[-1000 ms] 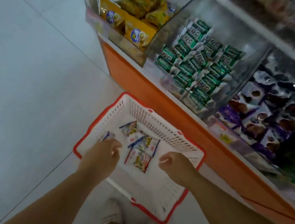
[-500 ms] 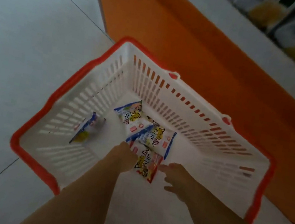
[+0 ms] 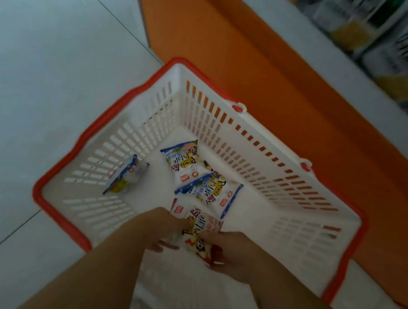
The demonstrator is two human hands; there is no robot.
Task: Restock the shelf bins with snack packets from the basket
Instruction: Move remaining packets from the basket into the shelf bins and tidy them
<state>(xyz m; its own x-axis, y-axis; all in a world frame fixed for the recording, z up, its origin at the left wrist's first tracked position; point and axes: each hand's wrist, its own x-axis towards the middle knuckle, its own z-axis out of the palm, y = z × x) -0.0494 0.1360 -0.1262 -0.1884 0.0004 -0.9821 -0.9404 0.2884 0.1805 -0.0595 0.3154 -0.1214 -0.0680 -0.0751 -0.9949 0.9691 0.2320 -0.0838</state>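
— Pale, glossy floor tiles (image 3: pixel 35 72) fill the left of the frame, crossed by thin grout lines. What borders them?

— An orange shelf base (image 3: pixel 266 65) runs diagonally from the top centre to the right edge, topped by a grey ledge. Above it, at the upper right, shelf bins (image 3: pixel 393 48) show as a blur of yellow, green and purple packaging; the contents cannot be read.

— And on the floor?

— A white slotted basket (image 3: pixel 265 151) with a red rim sits on the tiles, its long side just beside the orange base.

— Where are the snack packets?

— All inside the basket. Two blue-edged packets overlap on its bottom: one (image 3: pixel 182 161) towards the far wall, another (image 3: pixel 214 192) partly over it. A third, crumpled packet (image 3: pixel 123 178) leans against the left wall, apart from the others.

— The hands?

— Both reach into the basket, close together. The left hand (image 3: pixel 158 227) and right hand (image 3: pixel 237 254) pinch a red-edged packet (image 3: pixel 198 230) from either side, fingers closed on its ends, just near of the overlapping pair.
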